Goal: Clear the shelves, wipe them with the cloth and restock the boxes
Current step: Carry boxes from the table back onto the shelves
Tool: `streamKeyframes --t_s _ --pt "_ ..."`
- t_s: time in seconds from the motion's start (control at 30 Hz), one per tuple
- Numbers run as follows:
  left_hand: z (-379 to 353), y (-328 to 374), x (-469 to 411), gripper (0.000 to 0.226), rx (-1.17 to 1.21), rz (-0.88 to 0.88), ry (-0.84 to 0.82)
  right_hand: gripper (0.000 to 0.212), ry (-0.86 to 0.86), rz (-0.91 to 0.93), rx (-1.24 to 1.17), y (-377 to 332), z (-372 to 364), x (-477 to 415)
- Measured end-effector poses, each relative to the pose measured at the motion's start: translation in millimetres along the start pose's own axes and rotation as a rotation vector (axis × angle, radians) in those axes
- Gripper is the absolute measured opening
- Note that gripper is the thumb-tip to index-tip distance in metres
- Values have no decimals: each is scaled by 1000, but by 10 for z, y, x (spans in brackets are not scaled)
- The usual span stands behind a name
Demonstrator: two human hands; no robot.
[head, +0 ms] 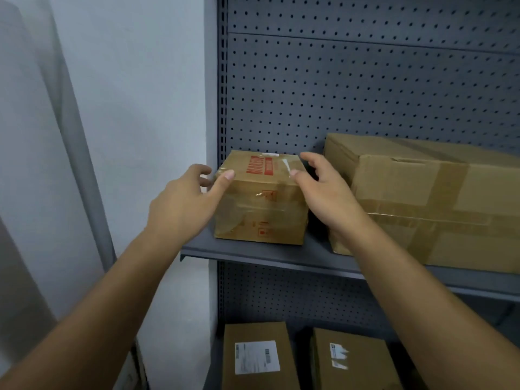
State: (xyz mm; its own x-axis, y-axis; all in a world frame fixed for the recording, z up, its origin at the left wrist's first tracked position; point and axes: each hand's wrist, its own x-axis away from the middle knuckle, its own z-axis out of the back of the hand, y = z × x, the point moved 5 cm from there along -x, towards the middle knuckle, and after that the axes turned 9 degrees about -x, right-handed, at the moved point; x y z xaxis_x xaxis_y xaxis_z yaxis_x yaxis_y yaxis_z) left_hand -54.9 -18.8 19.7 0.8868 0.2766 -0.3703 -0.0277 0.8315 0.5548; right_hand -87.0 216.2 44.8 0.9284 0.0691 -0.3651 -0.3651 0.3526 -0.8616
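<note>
The small box (261, 209) is sitting at the shelf's (253, 253) left end, near the front edge. The left hand (180, 204) and right hand (326, 192) are flanking it, fingers spread, thumbs touching its top. A narrow gap is separating it from the large box (439, 206). Its red print is showing too blurred to read.

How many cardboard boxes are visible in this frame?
4. A small red-printed box on the upper shelf, a large box to its right, and below, a labelled box with another labelled box right of it. Others may be hidden out of frame.
</note>
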Motion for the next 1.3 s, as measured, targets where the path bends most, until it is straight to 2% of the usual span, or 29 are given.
streamKeyframes --t_s 0.17,0.33,0.43,0.8,1.3 --pt "96 15 282 37 106 -47 131 47 -50 115 107 -81 37 267" --pt "79 -12 561 24 138 -77 189 47 -74 160 162 -4 142 536" --pt "-3 -5 679 19 156 -75 135 46 -76 164 165 55 239 670" --pt "-532 -4 1253 33 118 -8 -62 42 -131 170 174 504 562 1239" --pt "-1189 -309 2090 39 53 116 -171 40 -178 76 103 1262 779 1943"
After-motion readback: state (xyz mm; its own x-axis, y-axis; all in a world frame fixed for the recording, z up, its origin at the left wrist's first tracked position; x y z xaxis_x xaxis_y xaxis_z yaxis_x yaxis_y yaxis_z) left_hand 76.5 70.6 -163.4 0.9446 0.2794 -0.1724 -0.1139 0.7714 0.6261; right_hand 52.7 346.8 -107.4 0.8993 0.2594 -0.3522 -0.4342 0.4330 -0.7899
